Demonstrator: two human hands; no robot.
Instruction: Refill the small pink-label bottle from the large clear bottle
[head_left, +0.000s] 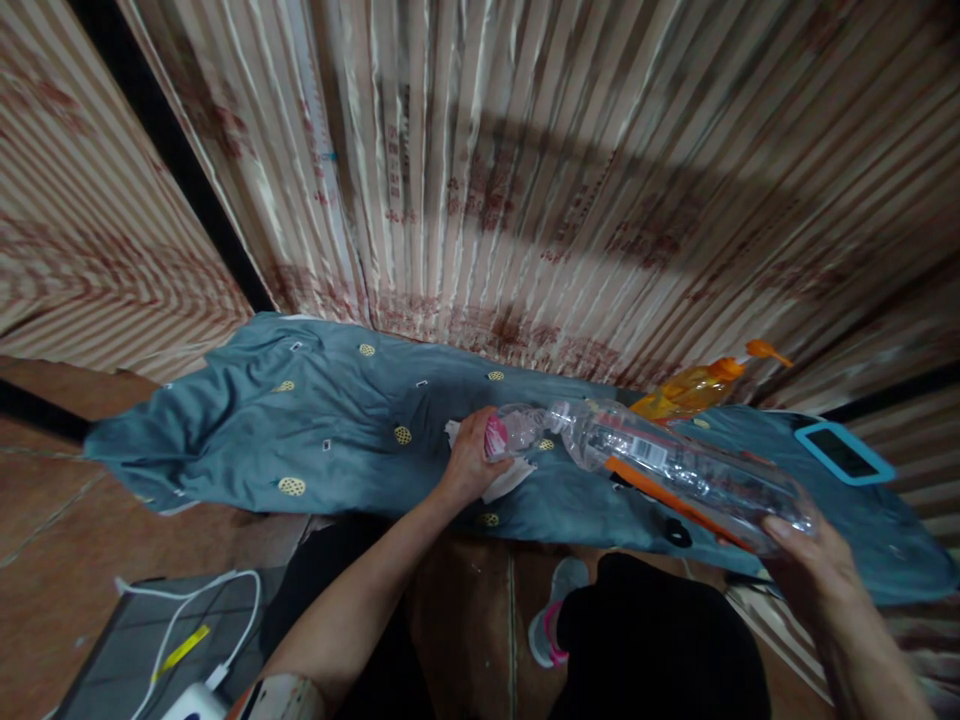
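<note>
Pointing left, large clear bottle point(681, 474), axis slanting

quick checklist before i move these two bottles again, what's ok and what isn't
1. Left hand has a grip on the small bottle: ok.
2. Right hand supports the large bottle near its base: ok.
3. Small and large bottles touching neck to neck: cannot tell, too blurred.
4. Orange bottle free of the large bottle: cannot tell, they overlap in view.
5. Blue-framed tablet apart from both hands: ok.
</note>
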